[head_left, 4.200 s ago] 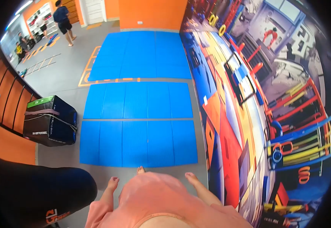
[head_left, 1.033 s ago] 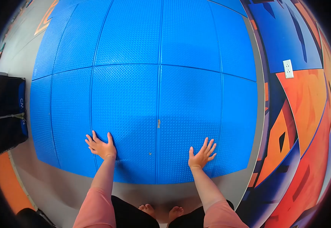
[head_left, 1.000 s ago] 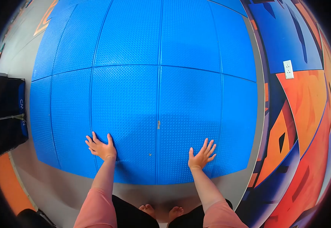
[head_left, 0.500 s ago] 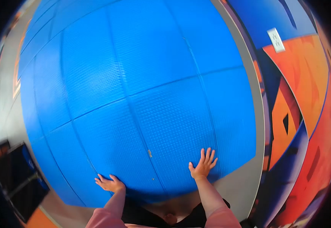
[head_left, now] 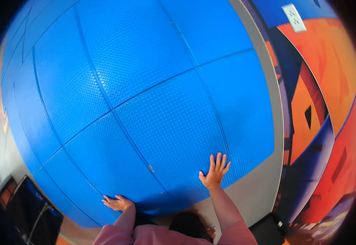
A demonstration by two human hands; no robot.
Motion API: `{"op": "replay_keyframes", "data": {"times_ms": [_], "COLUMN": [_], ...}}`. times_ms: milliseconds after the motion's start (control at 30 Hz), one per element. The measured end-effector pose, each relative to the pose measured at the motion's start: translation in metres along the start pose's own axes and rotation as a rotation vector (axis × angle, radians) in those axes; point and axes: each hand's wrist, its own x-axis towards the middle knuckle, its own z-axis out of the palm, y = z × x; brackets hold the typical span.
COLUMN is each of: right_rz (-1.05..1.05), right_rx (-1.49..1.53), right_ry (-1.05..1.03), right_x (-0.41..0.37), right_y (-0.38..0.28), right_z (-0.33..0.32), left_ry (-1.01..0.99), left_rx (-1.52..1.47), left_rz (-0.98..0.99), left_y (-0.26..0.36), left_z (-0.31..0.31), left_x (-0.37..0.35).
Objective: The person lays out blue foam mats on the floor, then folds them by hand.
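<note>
Head view shows both my hands on the blue mat point(head_left: 145, 81), which lies on the grey floor point(head_left: 255, 192) beside the painted wall point(head_left: 329, 102). My right hand point(head_left: 214, 171) is open, fingers spread flat. My left hand point(head_left: 116, 202) lies palm-down at the mat's near edge. They sit wide apart, I judge, to bear weight evenly.

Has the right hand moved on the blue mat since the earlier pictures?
No. The right hand lies flat on the blue mat, by the near edge, fingertips at the same seam as before; only the camera view has tilted.
</note>
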Motion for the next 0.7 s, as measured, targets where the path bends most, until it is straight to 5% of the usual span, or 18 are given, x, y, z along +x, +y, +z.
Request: {"op": "replay_keyframes", "data": {"times_ms": [200,700], "right_rz": [-0.100,-0.080], "right_rx": [-0.080,-0.126], "right_ry": [0.031,0.040], "right_x": [0.003,0.001], "right_y": [-0.013,-0.025], "right_z": [-0.006,-0.004], "left_ry": [-0.036,-0.113], "left_rx": [-0.034,-0.096], "left_rz": [-0.196,-0.207], "left_y": [0.003,0.011], "left_z": [-0.024,-0.035], "left_x": [-0.009,-0.003]}}
